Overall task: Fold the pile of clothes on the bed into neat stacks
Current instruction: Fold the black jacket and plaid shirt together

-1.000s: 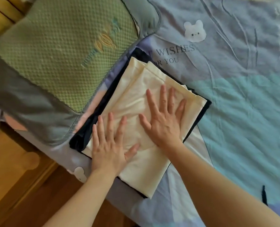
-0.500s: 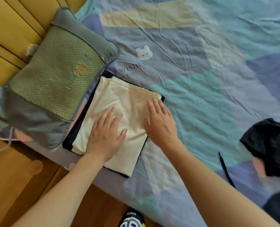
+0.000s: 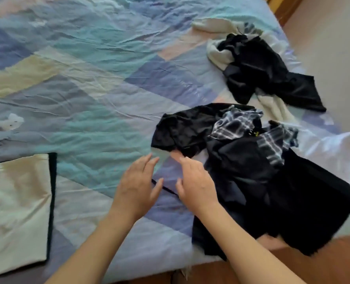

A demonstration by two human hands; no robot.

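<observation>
Both hands empty, left hand point(image 3: 138, 186) and right hand point(image 3: 196, 184) fingers loosely spread, hovering just beside the black garment point(image 3: 182, 129) crumpled at the near pile's point(image 3: 272, 181) left edge on the bed point(image 3: 88, 78); looks light, limp, best pinched by hem or shoulders.

Two hands over the bed sheet point(image 3: 88, 83): the left hand point(image 3: 136, 188) and the right hand point(image 3: 197, 184), both with loose fingers, holding nothing. One folded stack point(image 3: 16, 212) at near left, with one cream piece on top and one dark piece under it. Two unfolded heaps at right: a near heap point(image 3: 262, 181) of dark clothes with one plaid piece point(image 3: 235, 125), and a far heap point(image 3: 258, 68) of dark and pale clothes. Exact number of garments in each heap impossible to tell. One bear print point(image 3: 10, 121) at far left.
</observation>
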